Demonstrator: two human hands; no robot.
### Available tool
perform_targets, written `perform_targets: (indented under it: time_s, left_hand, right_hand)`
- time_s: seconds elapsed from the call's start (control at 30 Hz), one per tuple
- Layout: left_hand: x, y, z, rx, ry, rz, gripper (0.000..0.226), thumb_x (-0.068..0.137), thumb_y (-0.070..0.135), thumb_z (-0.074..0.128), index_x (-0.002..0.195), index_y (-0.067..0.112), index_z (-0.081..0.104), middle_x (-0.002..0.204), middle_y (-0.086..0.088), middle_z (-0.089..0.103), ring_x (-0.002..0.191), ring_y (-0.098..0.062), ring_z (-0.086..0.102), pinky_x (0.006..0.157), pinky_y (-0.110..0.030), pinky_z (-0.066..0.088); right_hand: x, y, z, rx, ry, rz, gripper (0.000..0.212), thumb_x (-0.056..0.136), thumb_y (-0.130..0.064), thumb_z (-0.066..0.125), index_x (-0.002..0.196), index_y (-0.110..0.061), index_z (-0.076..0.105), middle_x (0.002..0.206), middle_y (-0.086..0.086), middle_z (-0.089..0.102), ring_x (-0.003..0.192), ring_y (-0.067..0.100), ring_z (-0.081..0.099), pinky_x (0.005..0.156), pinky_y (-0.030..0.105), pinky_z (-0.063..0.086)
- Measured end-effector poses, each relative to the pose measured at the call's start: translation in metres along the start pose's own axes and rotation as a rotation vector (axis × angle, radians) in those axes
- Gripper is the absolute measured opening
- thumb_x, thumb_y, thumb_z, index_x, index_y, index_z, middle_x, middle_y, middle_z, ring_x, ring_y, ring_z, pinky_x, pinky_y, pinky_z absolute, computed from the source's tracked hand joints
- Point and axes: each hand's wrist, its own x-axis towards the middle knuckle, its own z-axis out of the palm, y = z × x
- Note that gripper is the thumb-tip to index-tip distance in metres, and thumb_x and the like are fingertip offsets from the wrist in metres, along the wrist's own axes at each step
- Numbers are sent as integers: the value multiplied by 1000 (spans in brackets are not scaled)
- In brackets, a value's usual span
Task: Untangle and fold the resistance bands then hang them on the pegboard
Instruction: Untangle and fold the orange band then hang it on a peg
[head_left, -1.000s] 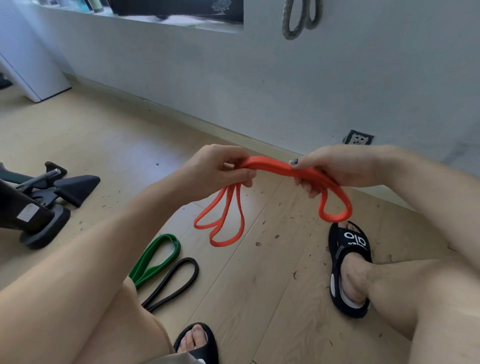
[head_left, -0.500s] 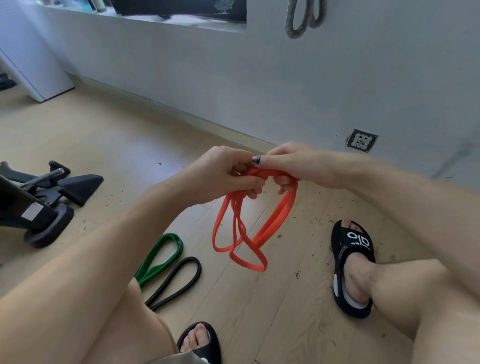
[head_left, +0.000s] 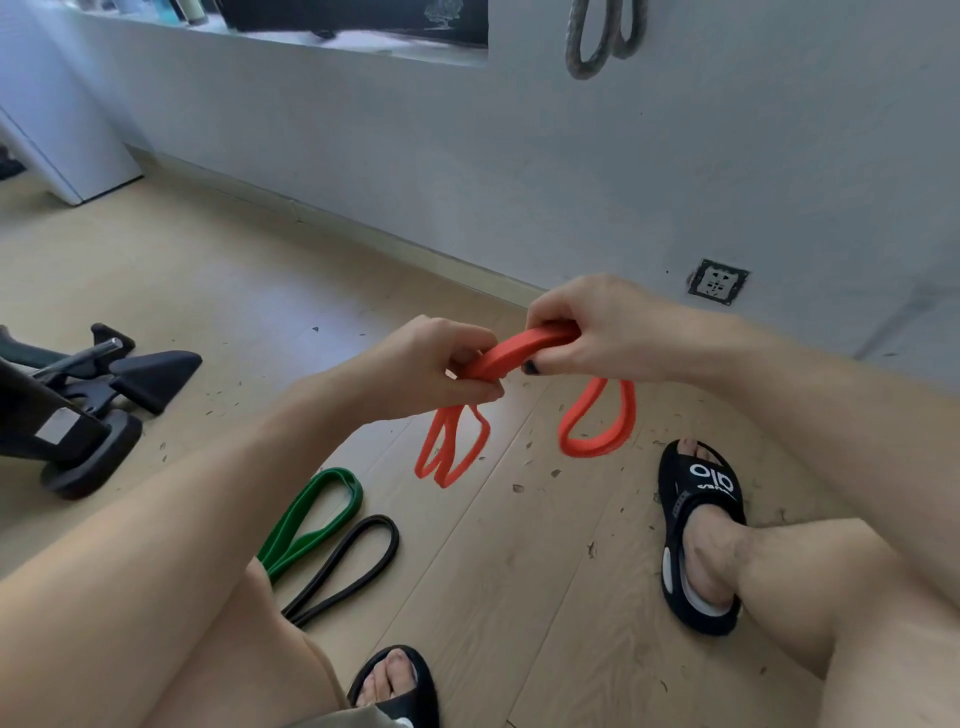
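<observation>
Orange band (head_left: 524, 347) level, left-to-right, ends drooping

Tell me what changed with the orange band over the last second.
The hands met, then parted: the right hand drew its end of the orange band rightward, so a loop hangs under each hand. The left hand kept its grip. The green band and black band stayed put.

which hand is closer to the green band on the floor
Left. The left hand grips the orange band above and just right of the green band; the right hand is farther right.
</observation>
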Motion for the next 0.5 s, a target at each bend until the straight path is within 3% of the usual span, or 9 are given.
perform_targets:
  time_s: [0.13,0.27,0.5]
  left_hand:
    - [-1,3,-6,-97,4,-55,25,92,36,73,112,23,75,90,3,77,83,-18,73,82,-45,60]
    - [-4,6,-9,-196,-31,-73,24,94,30,69,115,17,74,97,8,79,93,-10,76,93,-41,60]
    - [-5,7,-12,-171,-30,-69,19,98,28,66,110,18,75,92,10,78,90,-8,75,86,-27,59]
  right_hand:
    - [-4,8,-11,127,-13,1,13,92,-30,73,81,-24,72,71,-5,71,64,5,66,60,17,51]
    - [-8,12,-15,213,-37,-15,9,93,-26,74,85,-22,73,74,-5,74,67,6,70,63,18,52]
    - [-8,15,-17,210,-53,11,11,92,-27,74,84,-20,73,76,-4,75,69,7,72,70,22,53]
